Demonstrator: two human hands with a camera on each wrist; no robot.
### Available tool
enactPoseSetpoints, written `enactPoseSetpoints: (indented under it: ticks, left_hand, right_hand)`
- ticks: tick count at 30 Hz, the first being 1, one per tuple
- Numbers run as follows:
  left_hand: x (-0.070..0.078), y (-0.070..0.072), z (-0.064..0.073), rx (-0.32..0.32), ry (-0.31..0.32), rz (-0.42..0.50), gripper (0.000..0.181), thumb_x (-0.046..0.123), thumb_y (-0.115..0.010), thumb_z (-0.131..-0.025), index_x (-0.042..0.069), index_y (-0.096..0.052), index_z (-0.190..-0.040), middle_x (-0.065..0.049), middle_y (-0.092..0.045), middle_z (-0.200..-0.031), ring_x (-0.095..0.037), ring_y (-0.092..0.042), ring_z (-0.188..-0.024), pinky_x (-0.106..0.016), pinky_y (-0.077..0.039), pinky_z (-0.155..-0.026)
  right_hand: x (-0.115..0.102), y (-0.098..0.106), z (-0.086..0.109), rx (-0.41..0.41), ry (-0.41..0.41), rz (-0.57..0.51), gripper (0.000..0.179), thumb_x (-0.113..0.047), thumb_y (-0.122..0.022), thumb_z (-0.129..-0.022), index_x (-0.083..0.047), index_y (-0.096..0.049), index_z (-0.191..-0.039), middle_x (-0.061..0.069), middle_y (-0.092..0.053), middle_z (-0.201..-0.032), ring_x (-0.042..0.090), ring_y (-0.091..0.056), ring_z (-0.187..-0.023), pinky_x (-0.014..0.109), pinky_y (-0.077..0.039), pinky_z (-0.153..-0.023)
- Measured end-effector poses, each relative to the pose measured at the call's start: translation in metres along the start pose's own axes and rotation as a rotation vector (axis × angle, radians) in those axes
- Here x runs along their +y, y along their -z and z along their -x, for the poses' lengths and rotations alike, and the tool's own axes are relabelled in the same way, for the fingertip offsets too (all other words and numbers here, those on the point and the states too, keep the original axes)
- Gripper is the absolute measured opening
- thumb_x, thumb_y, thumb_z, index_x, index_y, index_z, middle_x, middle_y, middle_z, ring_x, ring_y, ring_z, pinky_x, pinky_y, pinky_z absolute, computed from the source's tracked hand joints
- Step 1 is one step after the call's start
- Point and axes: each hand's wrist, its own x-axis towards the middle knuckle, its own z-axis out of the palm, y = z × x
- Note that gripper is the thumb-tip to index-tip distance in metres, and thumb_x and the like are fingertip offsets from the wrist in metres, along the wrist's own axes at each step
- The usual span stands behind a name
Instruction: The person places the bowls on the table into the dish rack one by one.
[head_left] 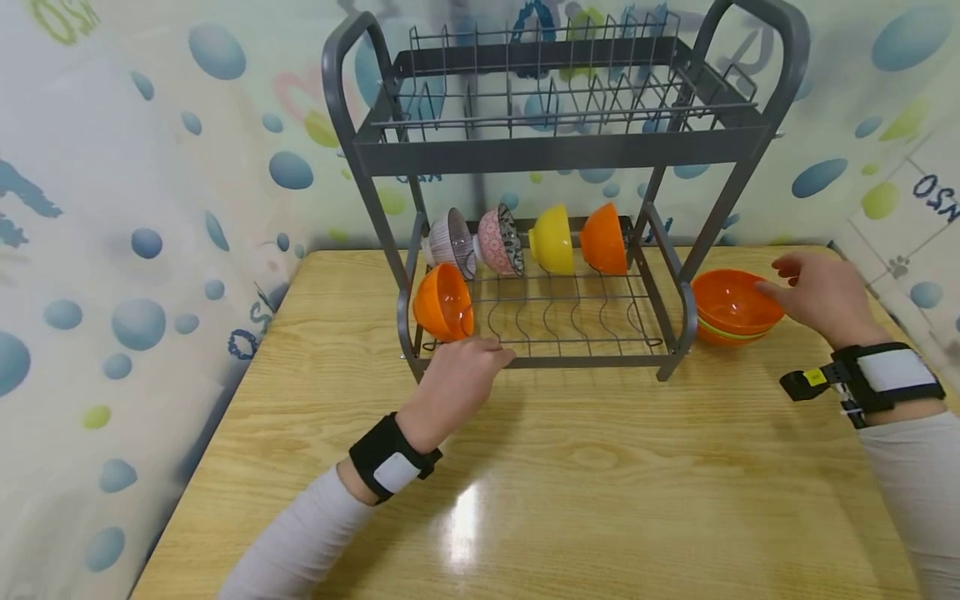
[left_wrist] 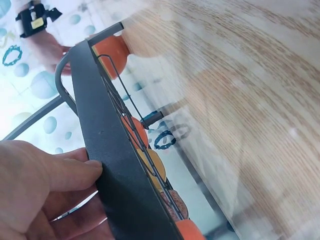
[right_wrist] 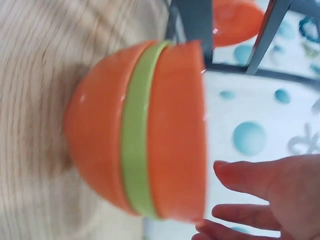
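My left hand (head_left: 463, 387) holds the front rail of the lower tier of a dark grey dish rack (head_left: 555, 157). In the left wrist view the thumb (left_wrist: 90, 172) lies on the rail's face, with the other fingers partly hidden behind it. On the right, my right hand (head_left: 828, 296) is beside a stack of bowls (right_wrist: 175, 135), its thumb and fingers spread. The stack has an orange bowl on top, a green one (right_wrist: 136, 130) between, and orange below. In the right wrist view the thumb is apart from the rim; one fingertip is close to it.
On the lower tier, an orange bowl (head_left: 442, 302) sits at the front left. Behind it stand a striped bowl (head_left: 452, 242), a pink patterned bowl (head_left: 498, 242), a yellow bowl (head_left: 552, 240) and another orange bowl (head_left: 603, 239). The rack stands on a wooden table (head_left: 585, 483) near a patterned wall.
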Motion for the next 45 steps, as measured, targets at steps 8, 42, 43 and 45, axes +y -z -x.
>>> enactPoseSetpoints:
  ticks: [8,42,43,45]
  left_hand:
    - [0.002,0.0,-0.001,0.009,0.0,0.01,0.04,-0.011,-0.054,-0.084,0.018,-0.076,-0.102,0.001,-0.074,-0.089,-0.012,-0.068,-0.075,-0.025,-0.054,-0.058]
    - [0.003,0.002,-0.001,-0.029,0.017,-0.006,0.039,-0.008,-0.056,-0.085,0.018,-0.075,-0.105,0.001,-0.074,-0.093,-0.013,-0.069,-0.079,-0.027,-0.055,-0.06]
    - [0.003,0.001,-0.001,-0.028,0.018,-0.004,0.039,-0.008,-0.056,-0.085,0.018,-0.075,-0.105,0.001,-0.074,-0.094,-0.013,-0.069,-0.079,-0.027,-0.055,-0.06]
    - [0.003,0.001,0.0,-0.025,0.019,0.001,0.039,-0.009,-0.056,-0.085,0.018,-0.076,-0.105,0.0,-0.074,-0.094,-0.013,-0.069,-0.079,-0.027,-0.055,-0.06]
  right_hand:
    - [0.019,-0.006,-0.009,-0.131,-0.083,-0.006,0.057,-0.031,-0.063,-0.089,0.02,-0.055,-0.114,0.039,-0.057,-0.109,0.046,-0.051,-0.094,0.045,-0.046,-0.066]
    - [0.025,-0.015,-0.012,-0.172,-0.122,-0.074,0.05,-0.022,-0.062,-0.088,0.019,-0.055,-0.116,0.036,-0.063,-0.099,0.026,-0.062,-0.062,0.031,-0.046,-0.053]
    - [0.025,-0.014,-0.012,-0.17,-0.122,-0.077,0.05,-0.022,-0.062,-0.088,0.019,-0.056,-0.116,0.035,-0.062,-0.099,0.025,-0.062,-0.062,0.031,-0.046,-0.053]
    - [0.025,-0.013,-0.012,-0.17,-0.119,-0.083,0.05,-0.022,-0.062,-0.088,0.02,-0.055,-0.116,0.036,-0.062,-0.1,0.025,-0.062,-0.061,0.032,-0.047,-0.053]
